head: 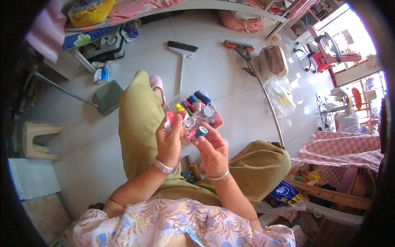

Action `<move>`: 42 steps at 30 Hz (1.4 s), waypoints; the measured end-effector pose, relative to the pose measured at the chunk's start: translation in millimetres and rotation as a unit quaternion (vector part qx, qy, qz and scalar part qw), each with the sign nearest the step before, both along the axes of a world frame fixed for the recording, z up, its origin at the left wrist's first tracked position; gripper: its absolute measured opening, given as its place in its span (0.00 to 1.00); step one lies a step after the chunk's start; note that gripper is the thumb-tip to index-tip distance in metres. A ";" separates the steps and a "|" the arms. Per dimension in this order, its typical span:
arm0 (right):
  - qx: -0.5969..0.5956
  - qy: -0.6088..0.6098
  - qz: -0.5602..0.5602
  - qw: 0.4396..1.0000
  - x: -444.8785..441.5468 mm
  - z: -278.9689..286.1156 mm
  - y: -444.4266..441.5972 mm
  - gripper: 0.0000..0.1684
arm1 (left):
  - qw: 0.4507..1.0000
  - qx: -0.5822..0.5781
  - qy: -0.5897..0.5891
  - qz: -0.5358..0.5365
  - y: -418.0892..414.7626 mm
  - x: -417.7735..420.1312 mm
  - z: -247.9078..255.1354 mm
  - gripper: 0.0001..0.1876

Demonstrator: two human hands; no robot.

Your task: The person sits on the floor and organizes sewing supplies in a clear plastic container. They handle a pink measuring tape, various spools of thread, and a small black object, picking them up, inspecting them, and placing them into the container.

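My left hand (169,139) grips a pink strip (169,116) bearing print, like a measuring tape, with a white piece under it. Between thumb and forefinger, my right hand (214,148) pinches a teal spool of thread (201,131). More pink material (192,135) touches that spool; whether it joins the strip I cannot tell. Just beyond both hands sits a clear plastic sewing box (218,121), lid raised. Dark, blue, red, green and yellow thread spools (192,100) fill its far part. Nearer lie round white-topped pieces (208,111), partly hidden by my fingers.
A broom (182,58) lies ahead on the tiled floor (148,52). To the right are a long-handled squeeze mop (247,55), a bin (273,61) and a clear plastic bag (279,97). On the left stand a dustpan (108,97) and a plastic stool (41,136).
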State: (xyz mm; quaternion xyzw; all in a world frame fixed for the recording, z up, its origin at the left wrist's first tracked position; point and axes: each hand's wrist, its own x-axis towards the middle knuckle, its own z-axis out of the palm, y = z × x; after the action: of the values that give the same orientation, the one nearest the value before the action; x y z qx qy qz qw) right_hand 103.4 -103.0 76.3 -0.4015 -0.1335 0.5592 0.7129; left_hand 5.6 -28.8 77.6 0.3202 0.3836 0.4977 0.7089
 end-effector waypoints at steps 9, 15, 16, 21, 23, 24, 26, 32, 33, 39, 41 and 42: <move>0.101 0.139 0.023 0.985 13.7 31.0 -43.3 0.15 | 0.958 0.109 0.057 -0.258 -22.9 -26.7 57.6 0.21; 0.110 0.033 0.010 0.993 11.8 59.3 -64.5 0.14 | 0.938 0.149 0.085 -0.300 -50.0 -27.2 72.0 0.13; 0.108 0.030 0.004 0.994 12.9 60.7 -67.1 0.13 | 0.934 0.178 0.104 -0.293 -50.3 -27.1 75.6 0.11; 0.103 0.061 -0.024 0.993 18.8 61.0 -73.0 0.11 | 0.917 0.205 0.176 -0.292 -52.7 -24.9 76.2 0.07; 0.102 0.089 -0.038 0.990 24.4 62.0 -71.8 0.11 | 0.919 0.194 0.162 -0.304 -52.0 -21.1 77.2 0.08; 0.104 0.095 -0.042 0.989 28.2 57.4 -70.5 0.13 | 0.926 0.179 0.141 -0.300 -50.2 -18.1 73.1 0.10; 0.104 0.118 -0.030 0.987 32.0 58.2 -68.8 0.13 | 0.939 0.148 0.100 -0.293 -45.5 -11.5 61.8 0.14; 0.089 0.165 -0.017 0.982 45.8 51.6 -69.4 0.14 | 0.908 0.187 0.098 -0.362 -33.6 11.2 65.3 0.13; 0.089 0.168 -0.021 0.981 48.6 49.4 -68.5 0.14 | 0.908 0.184 0.103 -0.361 -31.8 12.8 60.7 0.12; 0.035 0.076 -0.153 0.985 47.3 47.1 -56.6 0.13 | 0.896 0.220 0.179 -0.342 -29.6 13.3 48.6 0.08; 0.002 -0.081 -0.158 0.984 50.1 39.4 -55.8 0.11 | 0.868 0.288 0.233 -0.332 -28.4 10.1 61.9 0.07; -0.012 -0.158 -0.159 0.975 50.7 35.9 -55.5 0.11 | 0.861 0.315 0.242 -0.317 -26.6 7.9 63.8 0.06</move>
State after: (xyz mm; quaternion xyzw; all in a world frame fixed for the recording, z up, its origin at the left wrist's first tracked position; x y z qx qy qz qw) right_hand 154.1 -158.5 112.2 -0.5096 -0.1721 0.3703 0.7573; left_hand 13.5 -55.4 141.4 0.7414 0.2435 0.2469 0.5745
